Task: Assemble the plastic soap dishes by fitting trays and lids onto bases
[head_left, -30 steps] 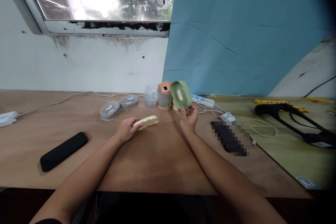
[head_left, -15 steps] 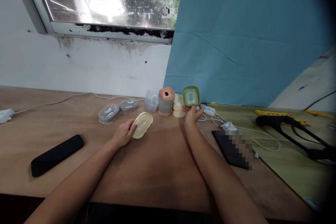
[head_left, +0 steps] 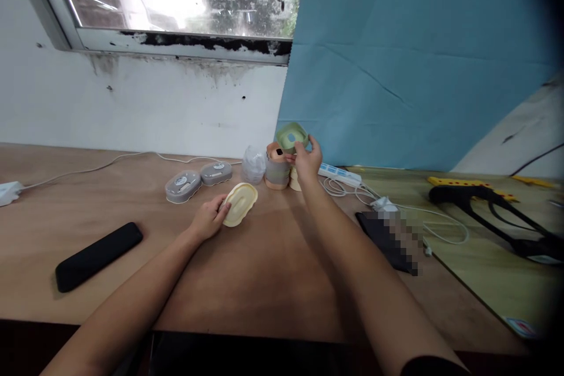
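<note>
- Holding steady: left hand point(head_left: 209, 220), fingers closed on the cream lid point(head_left: 239, 204), low on the table point(head_left: 264, 270), barely moved.
- Right hand point(head_left: 304, 158) pinches the green lid point(head_left: 291, 136). It has come up and leftward, and is now just over the orange-topped stack point(head_left: 277, 169), not seated.

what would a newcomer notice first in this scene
The right hand draws the eye first, holding a green lid over an orange and grey stack at the back of the wooden table. Nearer, the left hand holds a cream oval lid by its edge on the tabletop. Behind them a big blue sheet covers the wall on the right.
</note>
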A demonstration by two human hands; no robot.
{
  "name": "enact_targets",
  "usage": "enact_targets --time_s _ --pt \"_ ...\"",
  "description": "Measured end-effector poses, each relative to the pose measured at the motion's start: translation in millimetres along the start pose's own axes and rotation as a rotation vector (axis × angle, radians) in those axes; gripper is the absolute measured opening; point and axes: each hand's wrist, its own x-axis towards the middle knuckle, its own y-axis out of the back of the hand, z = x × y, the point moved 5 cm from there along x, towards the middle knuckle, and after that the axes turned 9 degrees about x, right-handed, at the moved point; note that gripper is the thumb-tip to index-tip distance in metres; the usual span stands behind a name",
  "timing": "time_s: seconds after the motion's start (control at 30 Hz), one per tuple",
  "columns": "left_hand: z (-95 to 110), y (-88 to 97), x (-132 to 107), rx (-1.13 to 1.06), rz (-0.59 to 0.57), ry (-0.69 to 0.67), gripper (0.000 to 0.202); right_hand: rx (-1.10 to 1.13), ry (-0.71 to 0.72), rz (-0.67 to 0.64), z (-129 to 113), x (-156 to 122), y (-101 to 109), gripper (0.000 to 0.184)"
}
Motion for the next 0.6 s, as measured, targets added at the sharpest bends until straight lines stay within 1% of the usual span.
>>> enact_targets --time_s 0.13,0.2,0.33,0.43,0.6 --pt "1 1.4 0 0.004 -0.012 -0.020 0.041 -0.102 -0.062 -0.006 7 14 -9 0.080" --pt "1 1.4 0 0.005 -0.017 -0.021 0.041 -0.237 -0.023 -0.012 7 17 -10 0.077" --pt "1 1.4 0 0.006 -0.027 -0.016 0.043 -0.524 0.107 -0.003 -1 17 -11 0.066" --pt "2 2.0 0 -0.001 -0.027 -0.024 0.042 -0.602 0.118 -0.009 -4 14 -13 0.064" --pt "2 2.1 0 -0.017 -0.030 -0.039 0.039 -0.679 0.113 -0.027 -5 6 -15 0.067"
